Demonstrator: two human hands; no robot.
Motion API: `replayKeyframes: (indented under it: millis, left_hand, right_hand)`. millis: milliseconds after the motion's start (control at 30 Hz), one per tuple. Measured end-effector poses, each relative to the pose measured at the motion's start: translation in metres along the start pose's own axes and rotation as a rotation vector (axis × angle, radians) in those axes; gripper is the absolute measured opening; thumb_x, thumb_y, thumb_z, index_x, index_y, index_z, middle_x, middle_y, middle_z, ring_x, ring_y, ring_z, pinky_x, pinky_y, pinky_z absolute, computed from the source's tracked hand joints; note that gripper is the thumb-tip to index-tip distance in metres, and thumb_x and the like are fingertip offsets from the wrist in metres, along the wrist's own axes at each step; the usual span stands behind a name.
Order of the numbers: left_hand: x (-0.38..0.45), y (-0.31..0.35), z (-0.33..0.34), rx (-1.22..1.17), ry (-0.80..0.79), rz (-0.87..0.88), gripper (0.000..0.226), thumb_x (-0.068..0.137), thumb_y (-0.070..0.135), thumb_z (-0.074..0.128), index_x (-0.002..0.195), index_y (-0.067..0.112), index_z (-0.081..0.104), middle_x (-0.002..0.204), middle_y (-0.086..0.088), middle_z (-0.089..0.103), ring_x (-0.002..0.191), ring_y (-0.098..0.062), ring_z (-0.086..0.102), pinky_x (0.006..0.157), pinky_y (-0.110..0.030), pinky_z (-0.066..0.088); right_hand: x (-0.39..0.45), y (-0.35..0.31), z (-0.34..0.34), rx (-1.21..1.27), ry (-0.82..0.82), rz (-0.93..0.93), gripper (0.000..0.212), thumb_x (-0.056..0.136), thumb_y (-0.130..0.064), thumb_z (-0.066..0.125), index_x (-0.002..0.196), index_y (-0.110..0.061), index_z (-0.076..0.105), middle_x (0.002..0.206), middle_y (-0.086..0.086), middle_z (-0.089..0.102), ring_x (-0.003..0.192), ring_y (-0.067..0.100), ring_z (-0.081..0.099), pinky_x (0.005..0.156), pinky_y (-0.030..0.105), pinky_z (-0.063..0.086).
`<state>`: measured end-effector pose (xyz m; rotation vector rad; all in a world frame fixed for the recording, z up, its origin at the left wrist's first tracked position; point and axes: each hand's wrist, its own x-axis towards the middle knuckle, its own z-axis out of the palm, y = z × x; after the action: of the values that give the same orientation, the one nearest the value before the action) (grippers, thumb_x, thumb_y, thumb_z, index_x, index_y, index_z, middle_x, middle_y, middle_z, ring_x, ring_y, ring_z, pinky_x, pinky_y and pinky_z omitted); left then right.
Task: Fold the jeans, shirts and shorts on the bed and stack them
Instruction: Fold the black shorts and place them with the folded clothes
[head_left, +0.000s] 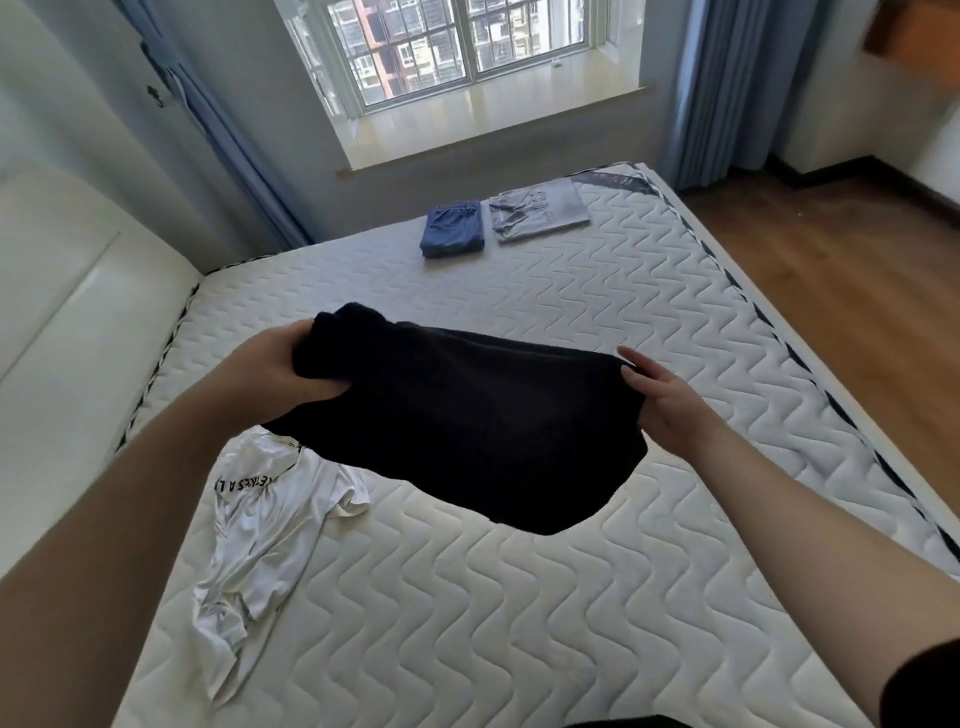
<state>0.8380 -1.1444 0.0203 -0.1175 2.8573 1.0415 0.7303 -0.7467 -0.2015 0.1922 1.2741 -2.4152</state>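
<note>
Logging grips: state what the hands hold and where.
Both hold the black garment above the mattress: left hand grips its bunched left end, right hand its right edge.

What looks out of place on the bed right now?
Only the white shirt, crumpled unfolded near the left edge of the mattress. The folded jeans and grey shirt lie side by side, not stacked. Both hands hold the black garment.

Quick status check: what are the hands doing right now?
Left hand and right hand grip black garment, held above mattress. White shirt lies unfolded beneath. Nothing in the way.
</note>
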Motion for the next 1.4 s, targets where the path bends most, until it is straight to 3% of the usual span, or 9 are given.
replayKeyframes:
  millis: [100, 267, 400, 500, 767, 900, 1067, 1200, 1400]
  left_hand:
    - [0.000, -0.021, 0.018, -0.073, 0.001, -0.114, 0.035, 0.057, 0.042, 0.081, 0.090, 0.046, 0.068, 0.086, 0.015, 0.074, 0.078, -0.002, 0.070, 0.067, -0.026, 0.052]
    - [-0.004, -0.056, 0.061, -0.168, -0.019, -0.222, 0.031, 0.064, 0.024, 0.086, 0.090, 0.032, 0.071, 0.083, 0.010, 0.075, 0.078, -0.008, 0.072, 0.060, -0.018, 0.052]
    - [-0.010, -0.084, 0.109, -0.220, -0.005, -0.309, 0.039, 0.060, 0.022, 0.086, 0.096, 0.023, 0.070, 0.081, 0.005, 0.075, 0.078, -0.010, 0.070, 0.066, -0.025, 0.053]
    - [-0.020, -0.108, 0.146, -0.315, -0.044, -0.383, 0.037, 0.066, 0.011, 0.087, 0.096, 0.021, 0.069, 0.081, 0.006, 0.075, 0.074, -0.005, 0.067, 0.056, -0.017, 0.052]
    - [-0.072, -0.173, 0.237, -0.401, -0.233, -0.591, 0.047, 0.073, 0.020, 0.086, 0.115, 0.019, 0.066, 0.106, -0.001, 0.071, 0.097, -0.015, 0.066, 0.077, -0.031, 0.050]
    - [-0.105, -0.209, 0.272, -0.535, -0.295, -0.621, 0.043, 0.076, 0.020, 0.085, 0.114, 0.025, 0.066, 0.106, 0.004, 0.073, 0.104, -0.015, 0.066, 0.084, -0.031, 0.052]
    - [-0.145, -0.258, 0.302, -0.658, -0.308, -0.743, 0.051, 0.085, 0.041, 0.073, 0.129, 0.027, 0.053, 0.120, 0.006, 0.064, 0.112, -0.013, 0.059, 0.098, -0.037, 0.045]
    - [-0.177, -0.303, 0.309, -0.681, -0.291, -0.860, 0.042, 0.086, 0.039, 0.072, 0.123, 0.029, 0.054, 0.114, 0.007, 0.064, 0.105, -0.011, 0.060, 0.092, -0.032, 0.044]
    - [-0.210, -0.365, 0.304, -0.651, -0.227, -0.997, 0.045, 0.090, 0.026, 0.070, 0.130, 0.009, 0.057, 0.123, -0.012, 0.064, 0.109, -0.023, 0.060, 0.093, -0.037, 0.046]
  right_hand:
    - [-0.001, -0.017, -0.010, -0.165, -0.054, -0.007, 0.041, 0.086, -0.003, 0.066, 0.124, -0.020, 0.066, 0.118, 0.012, 0.070, 0.106, 0.026, 0.068, 0.080, 0.031, 0.057]
    - [-0.013, -0.027, -0.024, -0.476, -0.032, -0.043, 0.039, 0.091, -0.001, 0.061, 0.118, -0.028, 0.070, 0.110, 0.007, 0.073, 0.101, 0.025, 0.070, 0.079, 0.029, 0.057]
    - [-0.028, -0.019, -0.034, -0.652, 0.038, -0.081, 0.038, 0.089, -0.003, 0.065, 0.110, -0.034, 0.072, 0.096, -0.004, 0.075, 0.091, 0.016, 0.071, 0.074, 0.019, 0.054]
    - [-0.040, -0.010, -0.043, -0.755, 0.053, -0.085, 0.037, 0.088, -0.004, 0.067, 0.107, -0.035, 0.073, 0.094, -0.007, 0.074, 0.090, 0.011, 0.070, 0.077, 0.019, 0.053]
    - [-0.078, -0.001, -0.056, -0.954, 0.075, 0.021, 0.032, 0.085, -0.010, 0.073, 0.104, -0.035, 0.074, 0.090, -0.005, 0.074, 0.084, 0.010, 0.070, 0.072, 0.017, 0.055]
    - [-0.086, 0.014, -0.054, -1.067, 0.061, 0.111, 0.028, 0.085, -0.019, 0.074, 0.104, -0.039, 0.073, 0.094, -0.010, 0.074, 0.089, 0.004, 0.069, 0.082, 0.021, 0.052]
    - [-0.067, 0.072, -0.039, -1.085, 0.083, 0.213, 0.021, 0.084, -0.026, 0.076, 0.100, -0.040, 0.074, 0.096, -0.013, 0.074, 0.095, 0.003, 0.068, 0.082, 0.021, 0.049]
    - [-0.039, 0.147, -0.024, -0.979, 0.146, 0.357, 0.019, 0.085, -0.022, 0.075, 0.099, -0.035, 0.075, 0.112, 0.003, 0.069, 0.106, 0.015, 0.063, 0.093, 0.032, 0.050]
    - [0.004, 0.253, 0.021, -0.630, 0.276, 0.554, 0.030, 0.097, -0.004, 0.055, 0.124, -0.016, 0.063, 0.097, 0.004, 0.066, 0.076, 0.010, 0.067, 0.060, 0.019, 0.053]
